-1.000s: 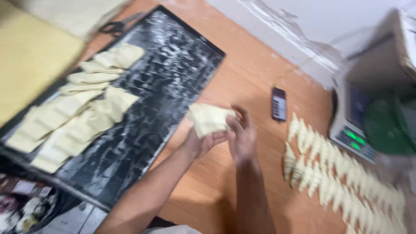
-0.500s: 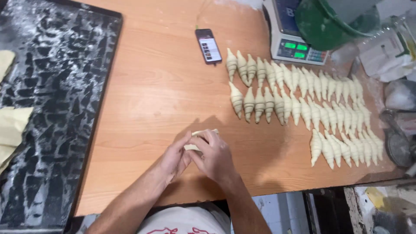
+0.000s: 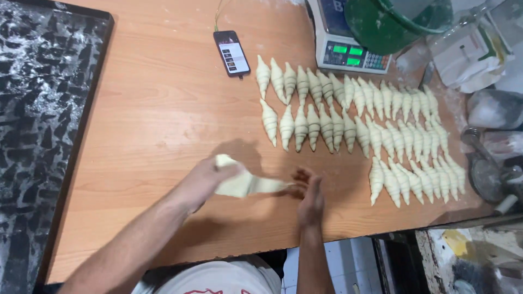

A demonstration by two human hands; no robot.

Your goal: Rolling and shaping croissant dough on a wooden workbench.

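A pale triangular piece of dough is stretched between my two hands just above the wooden table. My left hand grips its wide end. My right hand pinches its narrow tip. Beyond my hands, several rolled raw croissants lie in rows on the table.
A black floured tray covers the table's left side. A phone lies at the back, a scale with a green bowl behind the rows. Bags and tins crowd the right edge.
The view swung from the tray to the croissant rows. My hands were together on the dough; now they have drawn apart, pulling it long.
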